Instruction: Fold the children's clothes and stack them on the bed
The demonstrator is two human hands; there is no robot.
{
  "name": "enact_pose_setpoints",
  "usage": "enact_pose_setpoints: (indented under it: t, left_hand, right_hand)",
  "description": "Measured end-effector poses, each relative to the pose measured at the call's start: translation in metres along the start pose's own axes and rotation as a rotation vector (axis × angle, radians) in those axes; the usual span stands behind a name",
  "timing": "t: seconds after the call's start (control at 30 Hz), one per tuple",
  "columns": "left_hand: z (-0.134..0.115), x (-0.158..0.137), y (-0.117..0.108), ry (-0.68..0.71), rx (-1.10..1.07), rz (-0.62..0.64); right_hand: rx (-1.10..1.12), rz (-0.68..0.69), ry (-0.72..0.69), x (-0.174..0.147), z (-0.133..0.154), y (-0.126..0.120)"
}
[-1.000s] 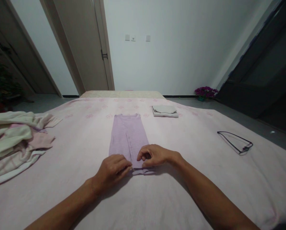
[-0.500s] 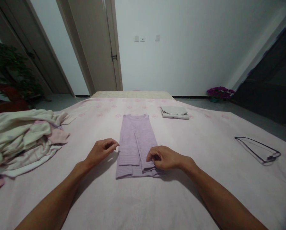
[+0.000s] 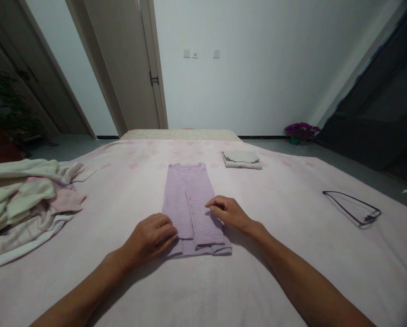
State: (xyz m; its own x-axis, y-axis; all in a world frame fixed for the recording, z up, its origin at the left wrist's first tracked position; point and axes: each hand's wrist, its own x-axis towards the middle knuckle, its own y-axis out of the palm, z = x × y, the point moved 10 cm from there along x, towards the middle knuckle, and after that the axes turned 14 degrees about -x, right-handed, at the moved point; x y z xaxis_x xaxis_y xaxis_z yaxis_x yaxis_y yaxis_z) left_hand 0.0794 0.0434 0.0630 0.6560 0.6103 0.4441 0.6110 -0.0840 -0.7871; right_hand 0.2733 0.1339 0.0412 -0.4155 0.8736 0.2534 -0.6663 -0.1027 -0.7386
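Note:
A lilac ribbed long-sleeved shirt [image 3: 203,218] lies flat in front of me, its neckline at the far end. Its sleeves are folded inward over the body and point toward me. My left hand [image 3: 152,238] is at the shirt's near left corner, fingers closed together on the fabric edge; the fingertips are partly hidden. Over the right side of the shirt, my right hand [image 3: 229,211] hovers with thumb and forefinger slightly apart and nothing between them.
A rumpled pile of clothes [image 3: 29,200] lies at the left of the pink-white bed sheet [image 3: 275,263]. A folded grey cloth [image 3: 242,159] rests beyond the shirt to the right. A thin black frame-like object [image 3: 353,206] lies at far right.
My left hand has moved toward me, from the shirt's left side to its near left corner. My right hand has left the near right hem and shifted away from me. The view has turned slightly right.

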Motion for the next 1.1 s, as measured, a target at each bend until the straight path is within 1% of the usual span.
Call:
enact_pose_setpoints:
  t: [0.07,0.13,0.23,0.33,0.43,0.53,0.63,0.73,0.83,0.9,1.0,1.1]
  left_hand:
    - [-0.017,0.006,0.01,0.081,-0.008,0.003]
    - [-0.026,0.012,0.025,0.115,-0.017,0.045]
    - [-0.031,0.02,0.046,0.112,0.009,0.116]
    - [-0.029,0.026,0.056,0.079,0.044,0.147]
    - [-0.024,0.027,0.056,0.03,0.01,0.148]
    - [-0.018,0.024,0.048,-0.006,-0.058,0.104]
    - [-0.012,0.02,0.043,-0.04,-0.116,0.084]
    - [-0.006,0.019,0.043,-0.083,-0.174,0.095]
    - [-0.003,0.02,0.044,-0.103,-0.204,0.085]
    - [-0.002,0.02,0.044,-0.11,-0.212,0.065]
    - [0.0,0.019,0.045,-0.118,-0.219,0.052]
    - [0.002,0.018,0.046,-0.124,-0.223,0.059]
  right_hand:
    - [-0.006,-0.079,0.025,0.001,-0.013,-0.004]
    - [-0.01,-0.111,0.034,0.0,-0.021,-0.002]
    - [-0.028,-0.099,0.034,0.0,-0.023,0.004]
    - [-0.086,-0.066,0.018,-0.002,-0.019,0.009]
    - [-0.093,-0.052,0.021,-0.003,-0.018,0.008]
    - [-0.058,-0.029,0.047,0.005,-0.022,0.005]
    - [-0.106,-0.031,0.029,0.028,-0.022,0.0]
    - [-0.235,-0.037,-0.072,0.064,-0.011,0.001]
    - [-0.344,-0.005,-0.151,0.097,-0.006,0.013]
    - [-0.381,0.038,-0.206,0.113,-0.003,0.026]
    - [-0.448,0.106,-0.275,0.126,0.0,0.042]
    - [-0.544,0.147,-0.284,0.13,-0.001,0.052]
